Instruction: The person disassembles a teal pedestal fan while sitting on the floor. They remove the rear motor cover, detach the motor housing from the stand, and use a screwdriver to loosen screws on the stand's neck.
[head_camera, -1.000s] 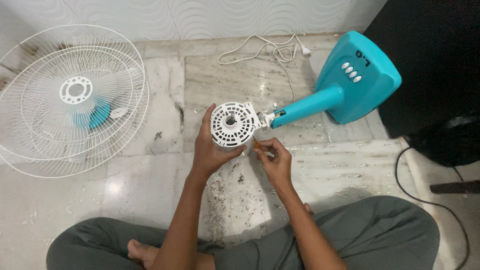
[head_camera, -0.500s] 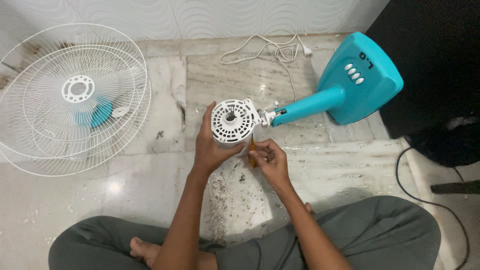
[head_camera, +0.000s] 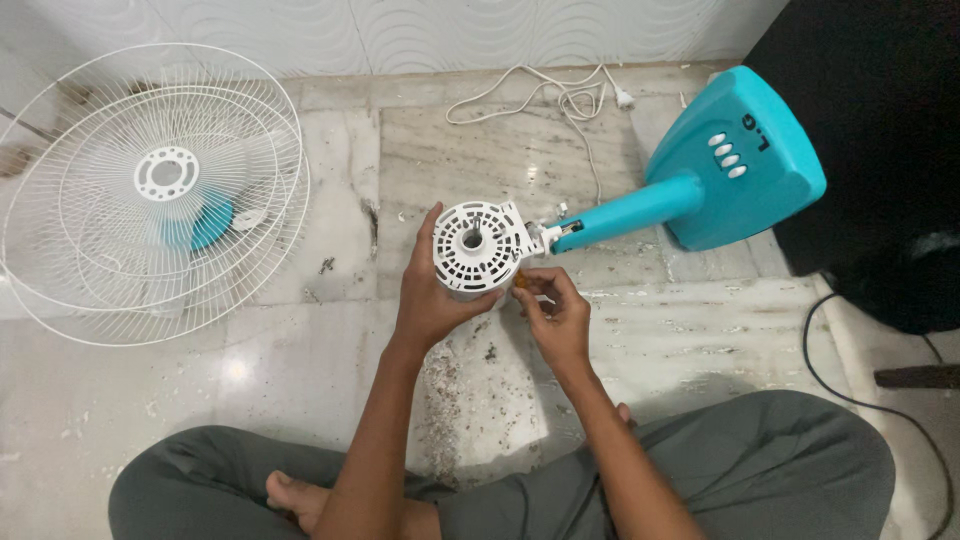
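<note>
My left hand (head_camera: 432, 292) wraps around the white vented motor housing (head_camera: 476, 245) of a table fan and holds it up off the floor. The housing joins a teal neck and teal base (head_camera: 738, 160) that lie on their side to the right. My right hand (head_camera: 553, 318) is closed on a small orange-handled screwdriver (head_camera: 519, 281), with its tip at the housing's lower right edge. Most of the screwdriver is hidden by my fingers.
White wire fan guards (head_camera: 150, 190) with a teal blade hub inside lie on the marble floor at the left. A white power cord (head_camera: 560, 100) is coiled near the wall. A black object and a black cable (head_camera: 815, 340) are at the right. Dust and debris lie before my crossed legs.
My right hand moved up from below the housing, so the screwdriver is now against the housing's edge. The housing and the teal base shifted slightly right in view.
</note>
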